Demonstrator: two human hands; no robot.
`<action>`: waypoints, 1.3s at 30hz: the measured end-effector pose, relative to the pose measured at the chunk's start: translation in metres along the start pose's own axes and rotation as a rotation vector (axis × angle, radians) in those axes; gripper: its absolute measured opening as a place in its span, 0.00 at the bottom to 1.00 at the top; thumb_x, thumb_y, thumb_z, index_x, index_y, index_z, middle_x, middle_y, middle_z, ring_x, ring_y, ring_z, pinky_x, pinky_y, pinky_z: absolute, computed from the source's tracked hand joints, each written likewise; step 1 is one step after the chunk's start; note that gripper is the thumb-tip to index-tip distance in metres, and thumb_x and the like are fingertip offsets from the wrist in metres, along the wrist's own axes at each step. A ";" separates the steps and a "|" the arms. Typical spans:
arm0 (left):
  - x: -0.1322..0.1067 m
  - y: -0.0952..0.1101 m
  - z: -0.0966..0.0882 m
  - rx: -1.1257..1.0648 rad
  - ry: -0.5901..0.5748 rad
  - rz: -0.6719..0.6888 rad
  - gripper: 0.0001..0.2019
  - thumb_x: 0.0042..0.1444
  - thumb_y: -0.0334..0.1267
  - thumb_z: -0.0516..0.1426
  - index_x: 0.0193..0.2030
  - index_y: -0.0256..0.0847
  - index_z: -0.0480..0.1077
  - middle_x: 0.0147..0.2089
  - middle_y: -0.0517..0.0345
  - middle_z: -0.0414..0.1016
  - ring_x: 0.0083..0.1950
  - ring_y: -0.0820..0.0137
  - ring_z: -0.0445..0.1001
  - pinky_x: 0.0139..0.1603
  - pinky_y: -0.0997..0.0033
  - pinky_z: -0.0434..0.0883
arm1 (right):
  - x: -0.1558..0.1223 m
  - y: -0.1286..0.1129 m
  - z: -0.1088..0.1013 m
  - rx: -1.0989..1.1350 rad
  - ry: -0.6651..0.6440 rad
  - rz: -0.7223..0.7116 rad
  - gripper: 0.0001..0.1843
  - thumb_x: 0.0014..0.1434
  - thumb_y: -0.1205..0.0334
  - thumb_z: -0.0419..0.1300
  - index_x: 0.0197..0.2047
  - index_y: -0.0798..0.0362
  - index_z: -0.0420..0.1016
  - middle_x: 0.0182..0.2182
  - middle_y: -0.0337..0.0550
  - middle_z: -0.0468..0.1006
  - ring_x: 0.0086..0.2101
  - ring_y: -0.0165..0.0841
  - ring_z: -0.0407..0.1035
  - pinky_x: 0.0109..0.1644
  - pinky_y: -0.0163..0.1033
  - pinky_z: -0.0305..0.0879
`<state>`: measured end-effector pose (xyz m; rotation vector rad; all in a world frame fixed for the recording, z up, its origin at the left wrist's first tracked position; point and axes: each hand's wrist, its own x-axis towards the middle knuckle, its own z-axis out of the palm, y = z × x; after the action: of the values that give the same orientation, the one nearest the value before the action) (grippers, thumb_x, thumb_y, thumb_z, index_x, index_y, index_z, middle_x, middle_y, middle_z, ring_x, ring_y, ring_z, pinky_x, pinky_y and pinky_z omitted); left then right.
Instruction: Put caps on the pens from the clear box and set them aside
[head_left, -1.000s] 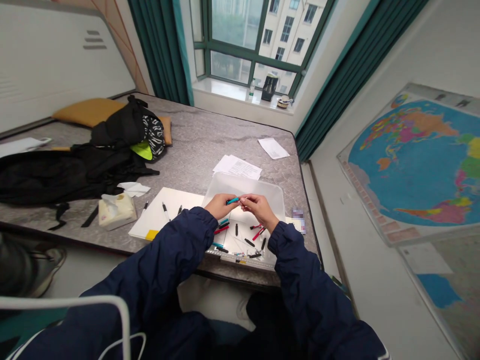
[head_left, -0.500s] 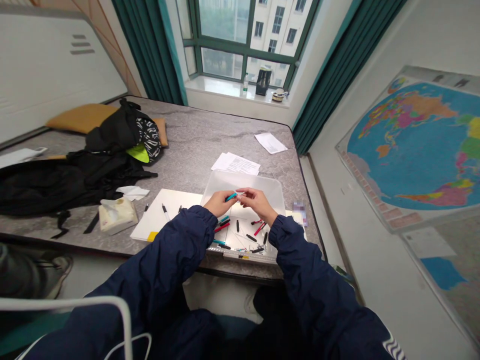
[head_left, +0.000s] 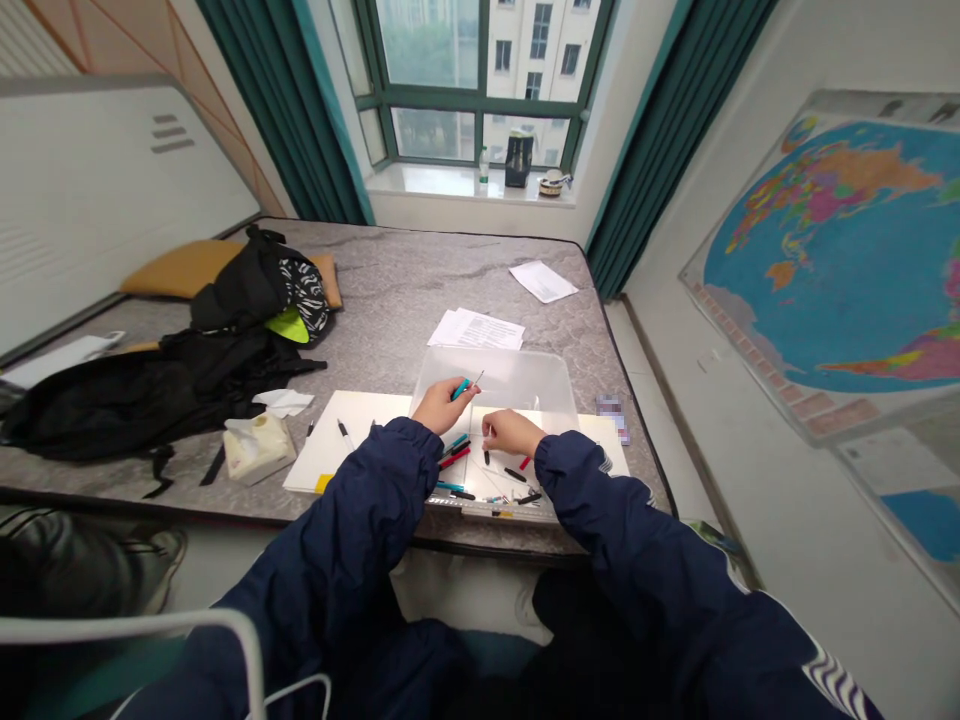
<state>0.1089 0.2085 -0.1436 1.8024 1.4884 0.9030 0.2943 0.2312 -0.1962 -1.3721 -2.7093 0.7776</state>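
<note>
My left hand (head_left: 437,404) is closed round a teal pen (head_left: 462,388) with its thin tip pointing up and right, held above a clear plastic tray (head_left: 525,372). My right hand (head_left: 508,431) is lowered into the tray, fingers pinched on or at a small black pen part (head_left: 486,457); I cannot tell if it is gripped. Several loose pen parts (head_left: 457,450), red, teal and black, lie on the tray floor in front of both hands. Both arms wear dark blue sleeves.
A white board (head_left: 337,440) with pens lies left of the tray, a tissue pack (head_left: 259,447) beside it. Black bags (head_left: 150,385) and an orange cushion (head_left: 180,268) cover the left of the grey mattress (head_left: 397,280). Papers (head_left: 477,328) lie behind the tray. A wall map (head_left: 825,230) hangs right.
My hands have come apart: the right hand dropped from the teal pen down into the tray, while the left kept the pen raised. The head camera tilted up slightly.
</note>
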 end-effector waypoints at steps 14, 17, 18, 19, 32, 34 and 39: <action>0.002 -0.007 0.004 -0.044 0.007 0.002 0.17 0.58 0.50 0.51 0.37 0.39 0.74 0.20 0.62 0.67 0.24 0.73 0.64 0.28 0.75 0.61 | 0.001 -0.012 0.016 -0.038 -0.106 -0.078 0.18 0.45 0.70 0.62 0.43 0.54 0.75 0.37 0.45 0.79 0.37 0.34 0.72 0.36 0.32 0.59; 0.002 -0.007 0.004 -0.056 0.001 -0.049 0.18 0.58 0.50 0.50 0.39 0.39 0.73 0.23 0.60 0.71 0.24 0.73 0.65 0.27 0.75 0.62 | 0.005 -0.012 0.006 0.024 0.012 -0.069 0.07 0.46 0.69 0.61 0.32 0.55 0.76 0.32 0.44 0.78 0.34 0.33 0.71 0.36 0.32 0.60; 0.002 -0.007 0.004 -0.064 -0.001 -0.069 0.18 0.58 0.50 0.50 0.40 0.39 0.72 0.24 0.59 0.73 0.24 0.73 0.65 0.27 0.75 0.62 | 0.007 -0.010 0.001 0.088 0.078 -0.043 0.05 0.47 0.68 0.60 0.31 0.56 0.75 0.30 0.43 0.78 0.33 0.32 0.71 0.36 0.32 0.60; 0.002 -0.007 0.004 -0.072 -0.001 -0.084 0.18 0.58 0.50 0.50 0.40 0.38 0.72 0.25 0.58 0.74 0.24 0.73 0.64 0.27 0.75 0.62 | 0.008 -0.009 -0.005 0.183 0.151 -0.005 0.04 0.49 0.66 0.60 0.31 0.56 0.75 0.29 0.42 0.77 0.32 0.31 0.70 0.36 0.32 0.61; 0.008 -0.017 0.001 -0.063 0.092 -0.086 0.20 0.56 0.50 0.53 0.41 0.36 0.76 0.33 0.55 0.74 0.30 0.71 0.68 0.28 0.74 0.64 | 0.005 -0.010 -0.038 1.155 0.458 0.093 0.16 0.50 0.58 0.64 0.42 0.53 0.72 0.32 0.40 0.76 0.32 0.28 0.72 0.33 0.32 0.70; 0.008 -0.017 0.001 -0.061 0.096 -0.097 0.19 0.55 0.50 0.54 0.40 0.36 0.76 0.35 0.53 0.76 0.31 0.70 0.68 0.28 0.74 0.65 | 0.005 -0.009 -0.038 1.175 0.504 0.111 0.16 0.49 0.57 0.65 0.40 0.54 0.73 0.31 0.40 0.75 0.33 0.29 0.72 0.34 0.34 0.71; 0.007 -0.014 0.003 -0.096 0.012 -0.095 0.21 0.56 0.52 0.53 0.41 0.36 0.75 0.35 0.52 0.77 0.27 0.73 0.66 0.27 0.75 0.64 | 0.001 -0.006 -0.037 1.201 0.465 0.084 0.16 0.48 0.56 0.67 0.39 0.56 0.75 0.34 0.42 0.76 0.33 0.28 0.73 0.38 0.37 0.72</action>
<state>0.1049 0.2178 -0.1556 1.6468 1.4990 0.9230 0.2970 0.2449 -0.1612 -1.0888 -1.3351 1.4682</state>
